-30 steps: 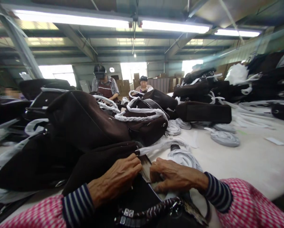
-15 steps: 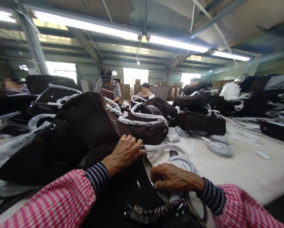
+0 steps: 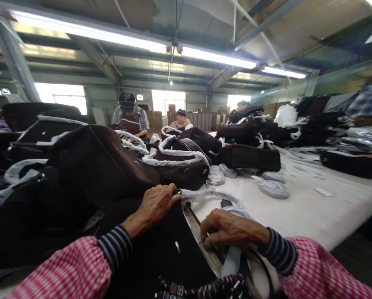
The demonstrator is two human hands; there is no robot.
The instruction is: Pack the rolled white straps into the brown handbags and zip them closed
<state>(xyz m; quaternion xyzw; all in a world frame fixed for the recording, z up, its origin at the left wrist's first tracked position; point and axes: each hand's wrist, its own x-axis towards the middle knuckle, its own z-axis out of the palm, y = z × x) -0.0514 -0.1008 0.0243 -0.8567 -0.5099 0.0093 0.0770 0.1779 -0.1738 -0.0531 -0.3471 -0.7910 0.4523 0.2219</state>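
A black handbag (image 3: 161,253) lies in front of me, its zipped edge (image 3: 194,236) running down its right side. My left hand (image 3: 156,205) grips the upper corner of the bag, beside a small metal ring. At the zipped edge, my right hand (image 3: 228,228) has its fingers curled and pinched on the zipper; the fingertips are partly hidden. A dark braided strap (image 3: 201,286) lies across the bag's lower part. A white-wrapped handle (image 3: 207,193) runs off to the right from the corner under my left hand.
Dark bags (image 3: 101,162) are heaped on the left, more bags (image 3: 251,158) beyond the middle. Coils of grey-white wrapped cord (image 3: 273,187) and a white slip (image 3: 323,192) lie on the white table (image 3: 304,216). A co-worker (image 3: 131,114) stands across it; others are farther back.
My view has turned a little to the right, so the surroundings sit farther left. The left hand keeps its grip on the corner. My right hand's fingers have curled more tightly at the zipped edge.
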